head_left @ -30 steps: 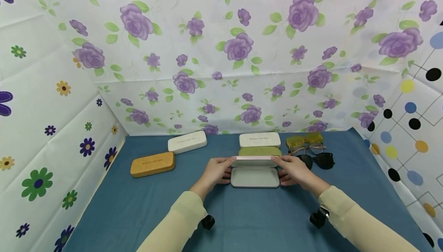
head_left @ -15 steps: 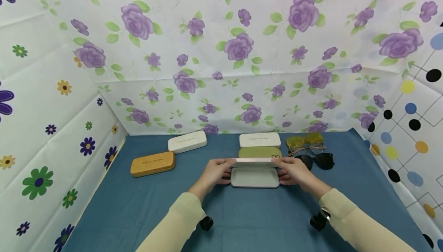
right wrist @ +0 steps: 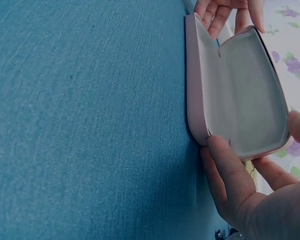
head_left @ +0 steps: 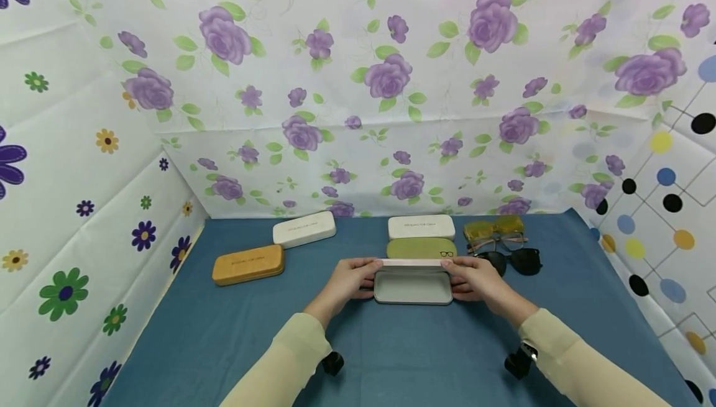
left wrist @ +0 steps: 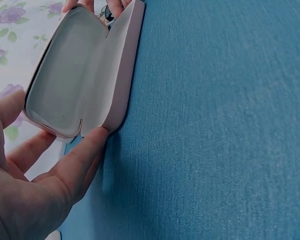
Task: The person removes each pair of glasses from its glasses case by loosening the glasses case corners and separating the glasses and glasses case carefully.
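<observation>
A pale pink glasses case point(head_left: 413, 289) with a grey lining lies on the blue cloth, its lid partly raised. My left hand point(head_left: 342, 284) grips its left end, thumb at the lid's edge and fingers against the bottom half. The right hand point(head_left: 482, 281) holds the opposite end in the same way. In the left wrist view the hollow of the case point(left wrist: 65, 75) shows only bare lining. From the right wrist, the thumb point(right wrist: 299, 129) touches the lid's rim while a fingertip presses the base's corner.
Behind the held case lie a green glasses case point(head_left: 419, 248) and a white one point(head_left: 421, 227). Sunglasses point(head_left: 524, 261), clear glasses point(head_left: 511, 241) and yellow-tinted glasses point(head_left: 492, 227) sit to the right. An orange case point(head_left: 248, 265) and another white case point(head_left: 304, 229) are at left.
The lid has tipped down toward me, and more of the green case shows behind it. Both hands keep their grip at the two ends.
</observation>
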`<state>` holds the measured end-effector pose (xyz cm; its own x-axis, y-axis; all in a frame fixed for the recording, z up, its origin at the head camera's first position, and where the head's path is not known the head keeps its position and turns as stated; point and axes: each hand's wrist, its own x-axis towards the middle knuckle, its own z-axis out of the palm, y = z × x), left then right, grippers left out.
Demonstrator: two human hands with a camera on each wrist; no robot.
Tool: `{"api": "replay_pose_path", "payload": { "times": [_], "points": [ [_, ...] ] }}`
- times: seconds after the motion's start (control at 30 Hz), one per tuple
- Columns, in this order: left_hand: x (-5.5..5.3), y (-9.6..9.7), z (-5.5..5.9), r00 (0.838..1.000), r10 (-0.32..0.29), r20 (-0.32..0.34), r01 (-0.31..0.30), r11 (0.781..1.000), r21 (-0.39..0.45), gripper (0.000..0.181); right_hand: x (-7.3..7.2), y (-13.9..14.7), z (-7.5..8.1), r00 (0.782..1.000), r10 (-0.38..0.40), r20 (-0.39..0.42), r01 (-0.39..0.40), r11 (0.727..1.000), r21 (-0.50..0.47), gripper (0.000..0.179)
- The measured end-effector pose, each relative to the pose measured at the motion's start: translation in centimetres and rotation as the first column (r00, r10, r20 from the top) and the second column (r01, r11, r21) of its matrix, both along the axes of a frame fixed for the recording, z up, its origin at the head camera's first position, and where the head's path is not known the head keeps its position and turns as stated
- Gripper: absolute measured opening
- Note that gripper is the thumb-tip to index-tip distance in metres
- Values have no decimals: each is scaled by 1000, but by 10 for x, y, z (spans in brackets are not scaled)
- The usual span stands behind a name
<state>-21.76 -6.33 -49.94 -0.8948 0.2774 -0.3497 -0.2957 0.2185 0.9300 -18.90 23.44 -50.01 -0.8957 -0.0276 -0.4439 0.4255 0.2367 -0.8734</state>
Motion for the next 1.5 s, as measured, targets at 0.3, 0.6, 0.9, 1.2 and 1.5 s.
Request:
{"api": "replay_pose_path", "payload": {
  "times": [0.3, 0.6, 0.9, 1.2, 1.5],
  "points": [
    [1, -3, -1, 999, -47, -7, 48, 998, 29, 60, 5, 3, -1, 1000, -9, 11, 9, 999, -37, 72],
    [3, -5, 3, 997, -80, 3, 80, 994, 70, 56, 10, 7, -7, 1000, 8, -18, -10, 995, -95, 70],
    [7, -7, -6, 981, -137, -137, 138, 990, -1, 47, 20, 13, -19, 979, 96, -180, -100, 995, -9, 63],
    [3, -7, -16, 984, -108, -142, 105, 994, -26, 53, 21, 9, -20, 972, 93, -218, -89, 996, 28, 65],
    [3, -8, -18, 982, -98, -158, 88, 993, -75, 51, 19, 8, -23, 963, 121, -240, -111, 992, 55, 80]
  ]
}}
